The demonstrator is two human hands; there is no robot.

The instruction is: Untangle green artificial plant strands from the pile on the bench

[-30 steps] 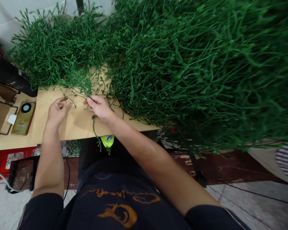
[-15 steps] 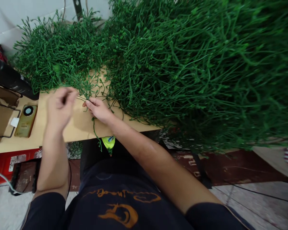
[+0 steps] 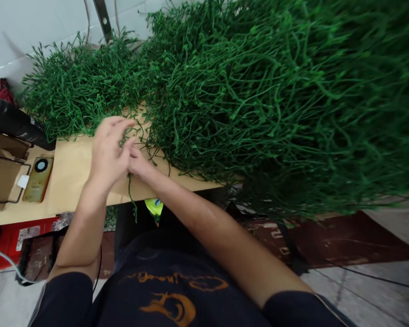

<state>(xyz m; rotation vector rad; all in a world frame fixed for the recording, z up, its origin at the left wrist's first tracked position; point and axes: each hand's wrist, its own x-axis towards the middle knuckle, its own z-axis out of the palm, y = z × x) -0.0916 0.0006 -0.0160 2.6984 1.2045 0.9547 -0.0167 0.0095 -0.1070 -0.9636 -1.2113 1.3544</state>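
Observation:
My right hand [image 3: 139, 164] is closed on a green stem [image 3: 131, 193], whose lower end hangs past the table's front edge. Beside it and partly in front, my left hand [image 3: 111, 147] has its fingers bent and apart, slightly blurred; nothing can be seen held in it. Both hands meet above the tan table [image 3: 70, 172], and where they meet the fingers hide the stem's upper part. Behind them lies a smaller heap of green stems [image 3: 85, 84]. A far larger heap of green stems [image 3: 259, 100] spreads to the right.
At the left are a gold phone [image 3: 37, 180], a black bottle [image 3: 17, 120], and a cardboard box [image 3: 2, 179] with a dark wire frame. A yellow-green packet [image 3: 154, 210] shows below the front edge, and a red crate [image 3: 7, 243] is under the table.
My left hand has moved right, up to my right hand, and its fingers have spread. My right hand stays near its place with the stem. The view has shifted slightly.

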